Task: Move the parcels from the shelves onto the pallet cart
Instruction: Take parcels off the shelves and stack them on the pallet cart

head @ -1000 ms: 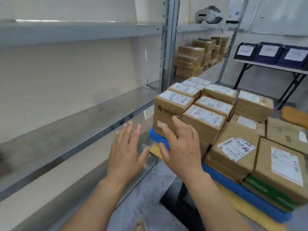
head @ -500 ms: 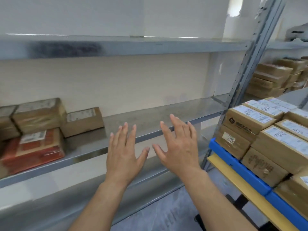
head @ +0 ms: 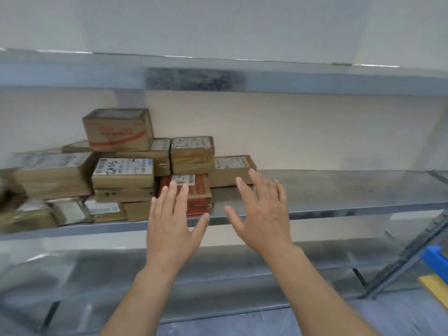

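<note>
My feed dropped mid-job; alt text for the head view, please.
The left hand and right hand, both open and empty, reach toward stacked cardboard parcels on a metal shelf. The left hand is in front of a red parcel; the blue edge of the pallet cart shows far right.

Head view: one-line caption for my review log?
Open left hand and right hand reach toward stacked parcels on a metal shelf.

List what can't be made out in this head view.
Head view:
Red parcel: left part hidden behind the left hand.
Parcels at the left edge: blurred, cut off by the frame.
Pallet cart: only a blue corner shows at the right edge.
Right hand: contact with the flat brown parcel unclear.
</note>
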### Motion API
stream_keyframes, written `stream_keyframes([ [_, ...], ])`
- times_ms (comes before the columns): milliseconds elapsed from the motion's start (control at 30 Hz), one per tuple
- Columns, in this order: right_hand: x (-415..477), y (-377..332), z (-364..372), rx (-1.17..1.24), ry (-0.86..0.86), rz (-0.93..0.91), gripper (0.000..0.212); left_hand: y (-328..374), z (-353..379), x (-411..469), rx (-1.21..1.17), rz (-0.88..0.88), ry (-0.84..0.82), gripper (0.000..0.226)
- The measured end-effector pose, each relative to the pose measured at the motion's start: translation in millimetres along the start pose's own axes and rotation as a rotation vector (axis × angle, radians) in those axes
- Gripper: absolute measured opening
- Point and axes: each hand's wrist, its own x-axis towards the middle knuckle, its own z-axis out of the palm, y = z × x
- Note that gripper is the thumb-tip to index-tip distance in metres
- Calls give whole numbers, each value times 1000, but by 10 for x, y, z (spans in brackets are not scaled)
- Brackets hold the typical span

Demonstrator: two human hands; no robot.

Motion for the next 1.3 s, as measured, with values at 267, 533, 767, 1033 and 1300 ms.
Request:
stream_keyframes([
  [267, 252, -809, 448, 106, -93, -22, 53, -917, -303, 107, -109, -227, -15, 79],
  [533, 570, -1382, 865, 117, -222, -38, 51, -1537, -500, 428, -200, -347, 28, 73],
  [767, 791, -1607, 1050, 151, -325, 28, 58, -1765, -464, 590, -286, -365, -12, 67],
  [1033, 1050, -1628, 1176, 413, -460, 128, 56, -1849, -360, 792, -363, -441, -49, 63],
  [1300, 1130, -1546, 1216, 540, -426, 265, 34, -1755, -405, 868, -254, -520, -103, 58],
])
